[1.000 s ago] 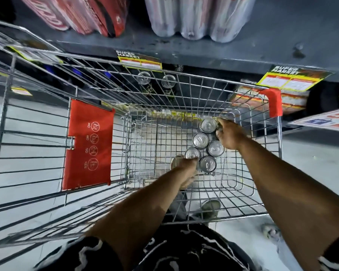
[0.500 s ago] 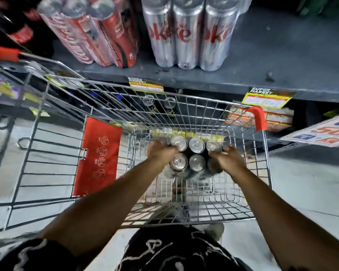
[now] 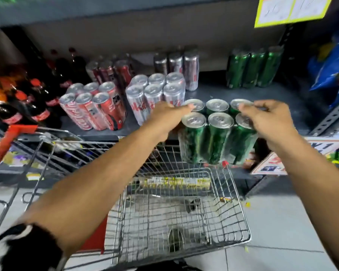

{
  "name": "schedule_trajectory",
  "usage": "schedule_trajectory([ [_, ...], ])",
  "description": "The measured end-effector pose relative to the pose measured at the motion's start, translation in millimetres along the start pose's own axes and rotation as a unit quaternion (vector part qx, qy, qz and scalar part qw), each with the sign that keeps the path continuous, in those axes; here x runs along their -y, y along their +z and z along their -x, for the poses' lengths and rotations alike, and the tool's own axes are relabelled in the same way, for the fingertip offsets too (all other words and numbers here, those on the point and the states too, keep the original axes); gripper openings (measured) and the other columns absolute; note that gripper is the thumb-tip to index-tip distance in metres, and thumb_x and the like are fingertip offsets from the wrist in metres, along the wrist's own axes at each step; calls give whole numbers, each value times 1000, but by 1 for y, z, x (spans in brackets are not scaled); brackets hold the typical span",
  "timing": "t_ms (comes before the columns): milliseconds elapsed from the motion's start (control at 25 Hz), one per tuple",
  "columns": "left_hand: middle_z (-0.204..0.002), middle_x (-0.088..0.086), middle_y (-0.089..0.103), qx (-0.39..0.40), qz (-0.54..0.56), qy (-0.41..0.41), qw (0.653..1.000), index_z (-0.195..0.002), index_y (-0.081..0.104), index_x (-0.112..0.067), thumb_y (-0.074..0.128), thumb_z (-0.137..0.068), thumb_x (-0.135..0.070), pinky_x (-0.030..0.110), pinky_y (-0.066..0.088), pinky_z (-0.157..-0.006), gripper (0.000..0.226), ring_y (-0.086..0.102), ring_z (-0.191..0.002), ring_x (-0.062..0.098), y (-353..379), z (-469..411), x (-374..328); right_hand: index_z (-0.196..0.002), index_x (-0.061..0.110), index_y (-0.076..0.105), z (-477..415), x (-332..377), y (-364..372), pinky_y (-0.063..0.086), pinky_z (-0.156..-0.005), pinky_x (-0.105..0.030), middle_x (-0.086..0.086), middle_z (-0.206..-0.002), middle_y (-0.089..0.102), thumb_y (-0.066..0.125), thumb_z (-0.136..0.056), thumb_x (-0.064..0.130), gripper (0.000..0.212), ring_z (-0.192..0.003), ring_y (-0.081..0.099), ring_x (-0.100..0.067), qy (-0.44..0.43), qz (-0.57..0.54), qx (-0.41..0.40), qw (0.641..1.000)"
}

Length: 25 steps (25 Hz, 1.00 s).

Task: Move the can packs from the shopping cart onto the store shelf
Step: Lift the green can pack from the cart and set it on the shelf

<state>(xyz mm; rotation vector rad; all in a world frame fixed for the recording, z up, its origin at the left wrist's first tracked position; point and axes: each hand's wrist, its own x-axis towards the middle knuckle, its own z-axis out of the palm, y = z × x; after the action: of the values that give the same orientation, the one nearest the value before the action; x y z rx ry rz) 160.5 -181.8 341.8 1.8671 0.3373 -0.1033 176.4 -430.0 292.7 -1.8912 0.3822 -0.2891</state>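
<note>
A shrink-wrapped pack of green cans (image 3: pixel 215 137) hangs in the air above the wire shopping cart (image 3: pixel 184 218), level with the front edge of the grey shelf (image 3: pixel 209 90). My left hand (image 3: pixel 166 116) grips the pack's left top edge. My right hand (image 3: pixel 266 118) grips its right top edge. The cart basket below holds no other pack that I can see.
On the shelf stand a red can pack (image 3: pixel 92 108), silver can packs (image 3: pixel 155 92) and another green can pack (image 3: pixel 252 67) at the back right. Dark soda bottles (image 3: pixel 33 98) fill the left. Blue bags (image 3: pixel 333 63) hang at right. A yellow price sign (image 3: pixel 290 8) hangs above.
Both hands have lifted the green can pack out of the cart basket and up to shelf height. My view has tilted up from the cart to the shelf.
</note>
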Motion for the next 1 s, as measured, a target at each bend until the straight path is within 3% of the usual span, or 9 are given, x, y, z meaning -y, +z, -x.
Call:
schedule_trajectory([
  [120,-81,4,67,-25,-71,39,996,-88,65,-11,71,-74,-48,29,49,-58,41,66,-77,24,37,-25,-31,-84,20,66,-39,12,-11,57,-72,-50,0,-73,71,72,-50,67,58,-77,71,-28,-37,13,-10,999],
  [240,-105,20,71,-59,-166,67,982,-105,66,2,61,-82,-43,38,54,-75,51,66,-98,36,68,-48,-43,-101,21,62,-60,1,-14,54,-70,-38,2,-81,69,63,-58,71,66,-80,67,-23,-67,68,-39,995],
  [400,-104,25,69,-100,-213,109,966,-101,68,3,46,-93,-41,42,48,-81,50,63,-101,42,89,-72,-33,-114,25,59,-84,-8,3,49,-79,-34,7,-93,61,64,-61,69,68,-92,62,-19,-73,65,-40,994],
  [600,-93,29,69,-154,-93,122,976,-92,68,3,46,-96,-42,43,46,-77,51,61,-93,45,105,-83,-9,-95,35,62,-112,-24,19,53,-73,-40,11,-89,66,74,-57,56,46,-80,63,-16,-65,-62,-17,996],
  [720,-74,23,68,-156,-4,100,983,-72,64,0,51,-93,-42,42,46,-67,49,62,-76,39,108,-85,-6,-88,43,63,-112,-28,22,46,-58,-30,17,-80,67,74,-63,48,28,-65,59,-9,-75,-157,4,985],
  [800,-66,9,66,-157,113,81,978,-65,62,-13,52,-93,-43,37,43,-67,43,60,-67,24,110,-79,-1,-94,40,63,-106,-26,23,45,-57,-19,21,-79,67,71,-64,56,35,-63,59,1,-58,-195,-3,979],
  [880,-113,3,66,-108,228,87,964,-111,65,-17,49,-93,-47,35,44,-95,38,60,-105,12,116,-67,14,-116,37,56,-93,-38,20,46,-74,-12,19,-106,64,66,-66,66,58,-90,60,5,-62,-181,-9,981],
  [920,-135,-1,53,-67,238,114,962,-136,47,-17,51,-89,-50,32,37,-107,57,49,-125,9,120,-57,24,-130,32,46,-83,-49,17,42,-86,-11,11,-124,56,65,-69,64,72,-109,54,2,-86,-145,1,986],
  [1000,-142,-1,49,4,201,162,966,-145,31,-16,67,-81,-42,30,37,-109,78,46,-131,12,131,-45,46,-144,24,24,-63,-70,7,33,-101,-15,3,-142,41,66,-71,58,91,-129,41,-5,-141,-51,57,987],
])
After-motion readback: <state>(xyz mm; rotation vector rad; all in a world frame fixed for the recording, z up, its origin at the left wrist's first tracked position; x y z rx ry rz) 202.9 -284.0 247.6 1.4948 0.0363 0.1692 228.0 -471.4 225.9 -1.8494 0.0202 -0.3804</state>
